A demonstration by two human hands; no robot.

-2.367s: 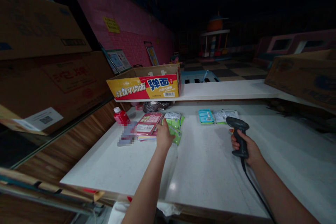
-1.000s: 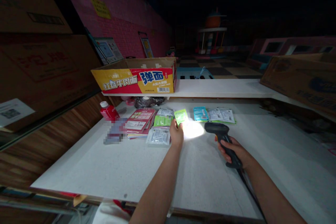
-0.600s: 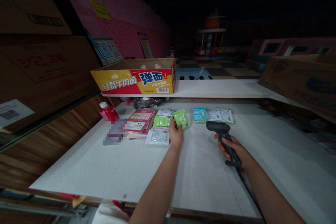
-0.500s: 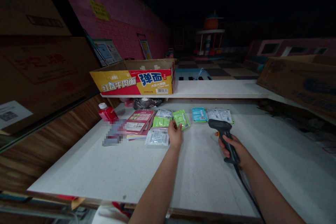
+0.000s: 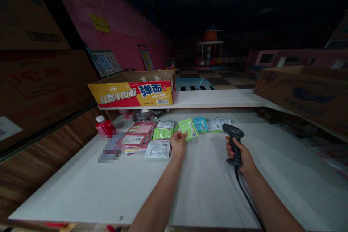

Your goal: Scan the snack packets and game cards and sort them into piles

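Between thumb and fingers, my left hand [image 5: 178, 143] pinches a green packet [image 5: 188, 129] by its lower left edge. My right hand [image 5: 241, 155] is wrapped round the handle of a black barcode scanner [image 5: 233, 141], whose cable runs down toward me. Left of my left hand lie another green packet [image 5: 163, 133] and a silvery-white packet [image 5: 158, 150]. A blue packet [image 5: 200, 124] and white packets [image 5: 219, 124] lie beyond, between my two hands. A stack of red-and-white booklets or packs [image 5: 140, 134] sits further left.
A red bottle with a white cap [image 5: 105, 126] stands at the left, near a blurred-out object [image 5: 112, 147]. On the raised shelf [image 5: 214, 98] stand a yellow-and-red noodle carton [image 5: 133, 92] and, at right, a brown carton [image 5: 304, 90]. More cardboard boxes [image 5: 46, 87] rise at far left.
The green packet in my left hand now appears lifted and closer to the blue packet. My right hand has turned the scanner so its head points more to the left. The camera view has shifted somewhat.
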